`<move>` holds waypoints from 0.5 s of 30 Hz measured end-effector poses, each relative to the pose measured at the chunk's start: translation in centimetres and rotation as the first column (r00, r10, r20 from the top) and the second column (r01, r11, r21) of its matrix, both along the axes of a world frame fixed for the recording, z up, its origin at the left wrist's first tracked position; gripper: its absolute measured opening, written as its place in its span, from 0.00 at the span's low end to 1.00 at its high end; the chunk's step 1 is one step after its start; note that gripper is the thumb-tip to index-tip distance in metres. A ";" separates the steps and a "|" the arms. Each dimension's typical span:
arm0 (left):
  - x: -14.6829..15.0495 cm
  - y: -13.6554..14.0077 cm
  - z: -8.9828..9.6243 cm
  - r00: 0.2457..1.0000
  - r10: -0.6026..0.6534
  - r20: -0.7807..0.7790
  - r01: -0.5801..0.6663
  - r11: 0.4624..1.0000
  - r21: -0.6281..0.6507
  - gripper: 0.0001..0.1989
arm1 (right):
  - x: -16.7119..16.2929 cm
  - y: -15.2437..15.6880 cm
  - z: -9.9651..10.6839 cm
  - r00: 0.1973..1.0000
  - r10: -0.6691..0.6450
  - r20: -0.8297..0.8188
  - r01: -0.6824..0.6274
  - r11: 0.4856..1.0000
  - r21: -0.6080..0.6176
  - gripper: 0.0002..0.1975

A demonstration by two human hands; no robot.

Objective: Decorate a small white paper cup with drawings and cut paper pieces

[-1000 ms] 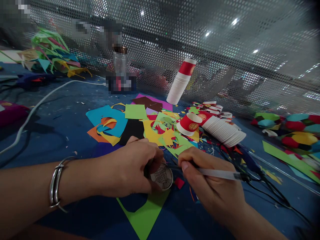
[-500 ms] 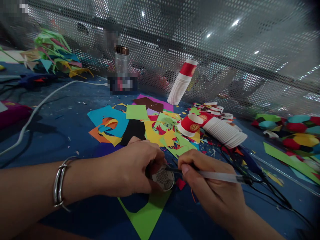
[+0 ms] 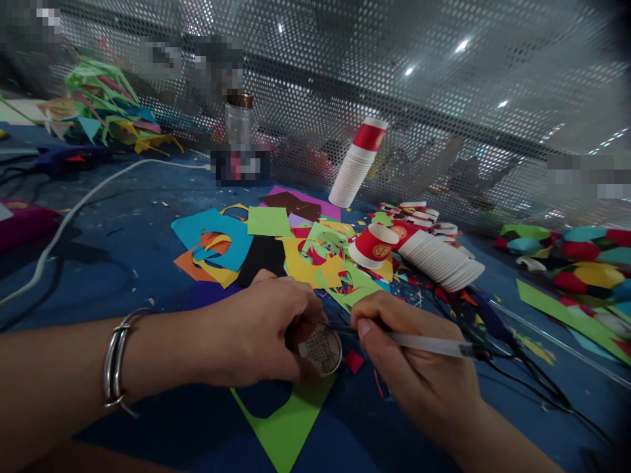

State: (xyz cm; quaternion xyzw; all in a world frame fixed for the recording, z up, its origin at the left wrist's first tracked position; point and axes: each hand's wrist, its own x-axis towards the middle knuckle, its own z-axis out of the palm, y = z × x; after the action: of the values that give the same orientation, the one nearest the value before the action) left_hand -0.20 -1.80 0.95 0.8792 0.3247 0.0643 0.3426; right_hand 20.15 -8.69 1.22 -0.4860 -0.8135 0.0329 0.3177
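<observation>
My left hand (image 3: 276,332) is closed around a round, pale rimmed piece (image 3: 321,349) with dark grid-like lines across its face, similar to a paper cup's base. Its lower side is hidden by my fingers. In my right hand (image 3: 414,361) is a slim pen (image 3: 424,343) with a translucent barrel and dark ends, pinched between thumb and fingers. The pen's dark front end reaches to the upper edge of the round piece; whether the tip touches cannot be made out. Under my left hand lies a green paper sheet (image 3: 296,430) with a large cut-out.
Coloured paper sheets and scraps (image 3: 276,256) spread beyond my hands. A red-and-white paper cup (image 3: 373,246) stands near a lying cup stack (image 3: 438,259) and an upright stack (image 3: 355,164). A blue glue gun (image 3: 493,315) with black cables lies right. A white cable (image 3: 73,210) crosses the left.
The pen's front end has shifted slightly up over the round piece. Both hands keep nearly the same place and hold.
</observation>
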 end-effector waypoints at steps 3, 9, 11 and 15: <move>0.0 0.0 0.2 1.000 0.000 -0.009 0.000 1.000 -0.013 0.17 | -0.2 -0.2 0.1 1.000 0.003 -0.015 -0.003 1.000 -0.010 0.10; 0.1 0.1 0.2 1.000 0.006 -0.026 -0.006 1.000 -0.027 0.17 | -0.3 -0.1 0.0 0.999 0.018 -0.028 -0.020 0.999 -0.049 0.11; 0.1 0.0 0.1 0.999 0.015 -0.032 -0.016 0.999 -0.035 0.17 | -0.2 0.0 -0.1 0.999 0.024 -0.036 -0.026 0.998 -0.051 0.11; 0.0 0.0 0.0 1.000 0.010 -0.022 -0.010 0.999 -0.033 0.16 | -0.2 0.1 -0.1 0.998 0.034 -0.044 -0.036 0.999 -0.038 0.10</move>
State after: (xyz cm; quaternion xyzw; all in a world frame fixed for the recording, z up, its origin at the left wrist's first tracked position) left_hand -0.16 -1.77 0.95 0.8724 0.3338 0.0509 0.3533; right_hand 19.96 -8.59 1.12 -0.4768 -0.8141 0.0650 0.3251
